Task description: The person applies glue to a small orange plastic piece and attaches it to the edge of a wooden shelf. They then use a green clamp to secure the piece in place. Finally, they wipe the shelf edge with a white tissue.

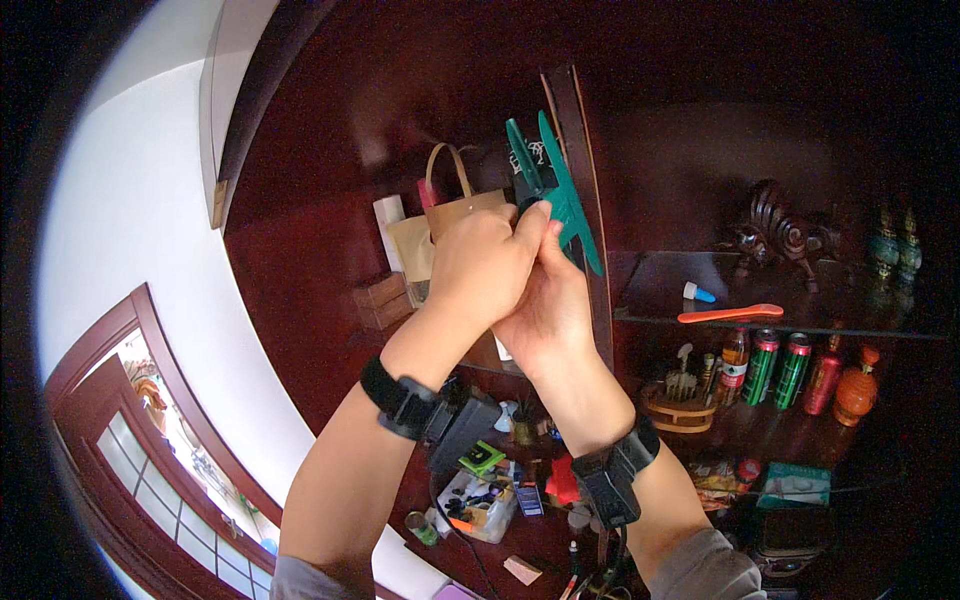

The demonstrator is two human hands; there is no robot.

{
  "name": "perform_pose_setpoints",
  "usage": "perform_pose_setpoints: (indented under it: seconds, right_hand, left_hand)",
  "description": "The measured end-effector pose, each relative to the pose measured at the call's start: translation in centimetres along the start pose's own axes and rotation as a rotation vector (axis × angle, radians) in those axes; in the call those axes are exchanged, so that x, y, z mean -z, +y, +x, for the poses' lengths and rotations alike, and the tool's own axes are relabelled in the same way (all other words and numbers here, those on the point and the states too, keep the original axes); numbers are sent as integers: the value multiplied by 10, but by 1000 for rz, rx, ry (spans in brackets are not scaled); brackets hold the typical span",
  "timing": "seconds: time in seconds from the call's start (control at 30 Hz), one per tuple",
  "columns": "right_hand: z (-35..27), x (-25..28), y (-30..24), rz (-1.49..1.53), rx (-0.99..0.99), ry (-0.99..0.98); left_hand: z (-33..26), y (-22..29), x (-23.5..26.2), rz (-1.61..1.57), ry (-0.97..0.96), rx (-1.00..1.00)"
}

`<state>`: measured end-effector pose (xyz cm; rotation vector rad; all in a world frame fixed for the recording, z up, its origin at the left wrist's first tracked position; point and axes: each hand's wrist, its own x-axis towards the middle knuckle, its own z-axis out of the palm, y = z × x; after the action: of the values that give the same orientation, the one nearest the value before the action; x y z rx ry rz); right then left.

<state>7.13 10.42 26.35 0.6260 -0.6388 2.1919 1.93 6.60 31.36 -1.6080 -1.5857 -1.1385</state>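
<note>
Up in front of the dark wooden cabinet [420, 120], a green plastic clip [560, 190] — a large clamp-like piece with two long prongs — sticks out above both hands, its tips pointing up and slightly left. The left hand [480, 265] is closed around the lower part of the clip, thumb pressed up along its base. The right hand [545, 305] sits just behind and beneath, touching the left hand, its fingers wrapped round the same base; how much of the clip it grips is hidden by the left hand. Both wrists wear black straps.

Just behind the hands stands a brown paper bag [455, 215] with looped handles. To the right, a glass shelf [780, 325] carries an orange spatula [730, 313] and a carved dark ornament [775, 230]. Below it — a row of cans [775, 368] and a small orange jar [855, 390]. Lower down lies a clutter of small items.
</note>
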Motion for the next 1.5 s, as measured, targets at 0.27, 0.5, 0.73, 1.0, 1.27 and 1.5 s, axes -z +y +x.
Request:
perform_pose_setpoints:
  seconds: [0.27, 0.5, 0.73, 1.0, 1.27, 1.5]
  right_hand:
    - [-24, 10, 29, -43, -54, -33]
    - [-25, 2, 31, -14, -40, -31]
    - [-11, 11, 28, 75, 39, 46]
    - [-6, 21, 13, 152, 117, 143]
    - [-14, 17, 8, 204, 141, 222]
    - [-13, 17, 1, 189, 156, 164]
  left_hand:
    - [-40, -10, 20, -60, -1, 115]
    - [-37, -12, 23, 22, 16, -31]
    - [-12, -14, 13, 127, -185, -48]
    - [4, -11, -14, 119, -368, 79]
    - [3, -10, -28, 127, -368, 76]
    - [8, 0, -30, 133, -399, 104]
